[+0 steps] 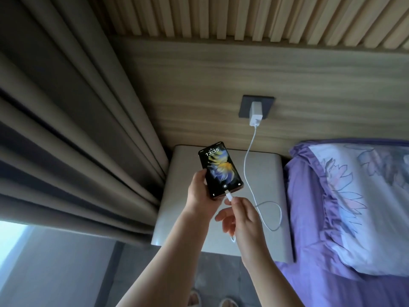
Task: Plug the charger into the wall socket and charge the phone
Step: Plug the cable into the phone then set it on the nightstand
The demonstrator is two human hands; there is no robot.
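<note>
A white charger (255, 114) sits plugged into the dark wall socket (244, 108) on the wooden panel. Its white cable (247, 156) hangs down, loops over the nightstand and runs to my right hand (242, 218). My left hand (200, 196) holds a black phone (220, 169) by its lower left edge, screen lit and showing 13:35. My right hand pinches the white cable connector (228, 196), whose tip is at the phone's bottom port. I cannot tell how deep it is seated.
A beige nightstand (265, 173) stands below the phone. Grey curtains (77, 140) hang at the left. A bed with a purple floral pillow (354, 196) lies at the right. Slippers (194, 299) show at the bottom edge.
</note>
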